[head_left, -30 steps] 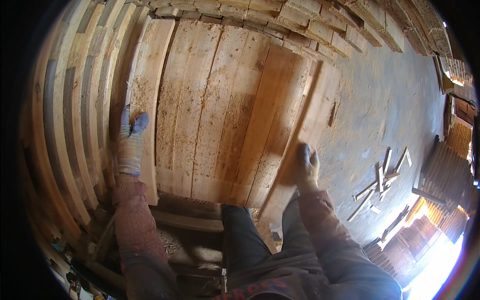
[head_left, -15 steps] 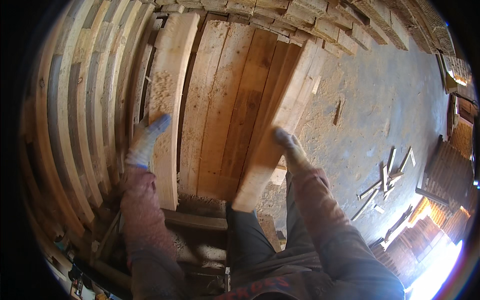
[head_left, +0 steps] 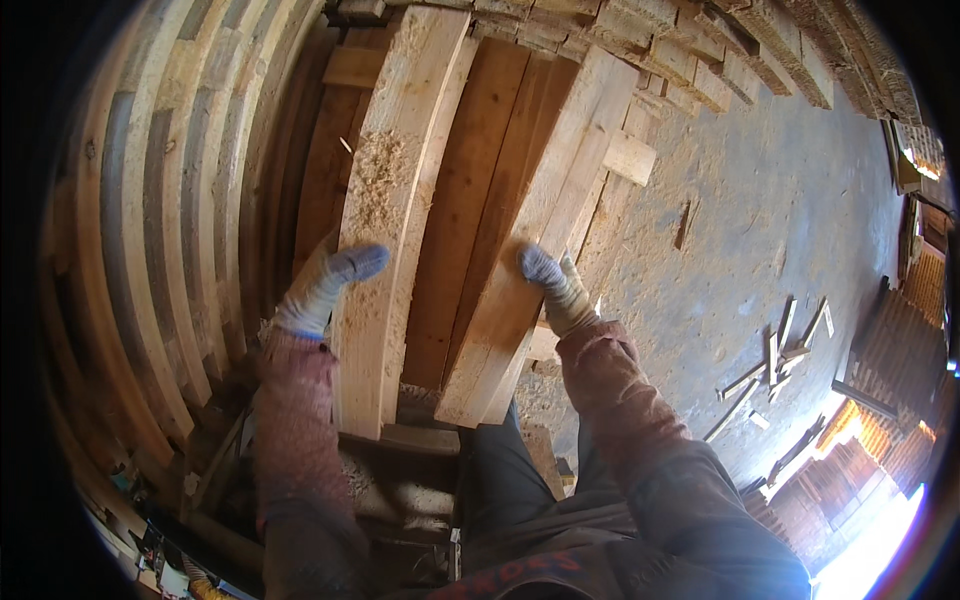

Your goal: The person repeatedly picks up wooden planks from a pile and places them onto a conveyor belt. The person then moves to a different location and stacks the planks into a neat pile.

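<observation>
Both hands wear pale knitted gloves with bluish fingertips. My left hand grips the outer left edge of a thick wooden plank, its thumb over the top face; the fingers beneath are hidden. A heap of sawdust lies on that plank. My right hand is closed round the right edge of a second plank or pair of planks, which slants up and to the right. Between the two, darker boards lie lower down in the stack.
Layered timber rises along the left, and stacked plank ends line the far side. A short block juts out right of the stack. Offcuts lie on the sawdust-strewn concrete floor. A crossbeam runs near my legs.
My left hand has pulled its plank to the right, partly over the lower boards. My right hand and its plank have shifted slightly left, narrowing the space between them.
</observation>
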Motion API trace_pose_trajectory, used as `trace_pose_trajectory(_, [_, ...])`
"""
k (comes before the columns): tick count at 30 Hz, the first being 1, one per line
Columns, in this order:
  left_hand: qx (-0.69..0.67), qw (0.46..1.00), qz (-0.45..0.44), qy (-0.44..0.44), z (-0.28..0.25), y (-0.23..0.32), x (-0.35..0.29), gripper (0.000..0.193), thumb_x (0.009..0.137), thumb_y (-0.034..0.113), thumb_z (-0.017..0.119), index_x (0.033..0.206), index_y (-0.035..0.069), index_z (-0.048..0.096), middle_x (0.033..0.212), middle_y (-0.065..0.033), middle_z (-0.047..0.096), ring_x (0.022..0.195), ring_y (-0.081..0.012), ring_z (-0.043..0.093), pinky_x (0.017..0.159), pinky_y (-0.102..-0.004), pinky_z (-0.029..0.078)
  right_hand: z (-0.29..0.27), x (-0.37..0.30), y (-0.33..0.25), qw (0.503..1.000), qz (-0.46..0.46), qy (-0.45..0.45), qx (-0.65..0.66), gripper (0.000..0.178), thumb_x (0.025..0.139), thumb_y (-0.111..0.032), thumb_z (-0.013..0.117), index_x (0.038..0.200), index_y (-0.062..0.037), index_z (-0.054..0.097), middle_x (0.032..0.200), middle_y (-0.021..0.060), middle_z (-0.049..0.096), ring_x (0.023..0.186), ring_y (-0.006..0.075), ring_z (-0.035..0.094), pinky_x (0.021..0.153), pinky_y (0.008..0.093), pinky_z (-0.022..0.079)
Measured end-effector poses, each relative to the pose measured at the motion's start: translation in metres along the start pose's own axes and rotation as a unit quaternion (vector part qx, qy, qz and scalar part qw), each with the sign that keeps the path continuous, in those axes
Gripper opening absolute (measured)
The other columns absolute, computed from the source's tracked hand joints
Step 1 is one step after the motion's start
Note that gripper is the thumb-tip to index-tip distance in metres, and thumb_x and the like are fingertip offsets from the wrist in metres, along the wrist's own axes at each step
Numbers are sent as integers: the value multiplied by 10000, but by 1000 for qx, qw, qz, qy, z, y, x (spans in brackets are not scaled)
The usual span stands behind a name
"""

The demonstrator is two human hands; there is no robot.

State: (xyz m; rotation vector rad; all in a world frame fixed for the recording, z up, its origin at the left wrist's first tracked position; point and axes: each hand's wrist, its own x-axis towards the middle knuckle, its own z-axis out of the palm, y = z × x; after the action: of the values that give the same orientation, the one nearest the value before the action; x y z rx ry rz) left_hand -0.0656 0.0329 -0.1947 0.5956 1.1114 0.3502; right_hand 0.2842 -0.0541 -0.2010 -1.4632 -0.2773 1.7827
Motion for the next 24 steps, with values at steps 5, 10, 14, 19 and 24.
trace_pose_trajectory(5, [36,997,-41,-62,58,7,1,877,807,550,843,1393,-45,574,1440,-259,581,1369,-333,549,1120,-428,483,-16,16,15,984,-36,-170,28,832,855,-357,845,1505,-39,434,1297,101,655,1158,218,642,1038,359,520])
trace_pose_trajectory(10, [-68,979,46,-184,48,-36,50,478,1059,262,553,1407,-66,550,1467,-254,553,1381,-337,537,1131,-430,506,-57,58,56,954,-125,-271,-42,434,1060,-235,583,1413,16,564,1291,128,693,1152,195,667,1007,357,536])
trace_pose_trajectory(14, [-87,993,24,-71,85,-39,8,565,1049,204,593,1517,37,324,1466,-268,534,1311,-357,591,1135,-465,497,-45,43,32,976,54,-208,-31,769,1013,-519,572,1533,19,394,1355,190,618,1209,287,609,985,425,541])
trace_pose_trajectory(19, [-209,915,310,150,187,-102,-37,825,1035,231,629,1661,169,95,1558,-342,336,1339,-475,507,1171,-560,436,47,-12,-88,955,-63,-246,-151,1180,694,-420,905,1610,-29,272,1374,223,586,1221,350,588,1025,444,534])
trace_pose_trajectory(24, [-310,802,80,504,253,-56,-8,1208,796,325,874,1663,219,40,1558,-391,252,1433,-500,357,1152,-565,426,94,32,-158,681,-81,-113,-719,1425,551,-522,970,1659,-150,155,1556,329,372,1409,483,418,1145,520,422])
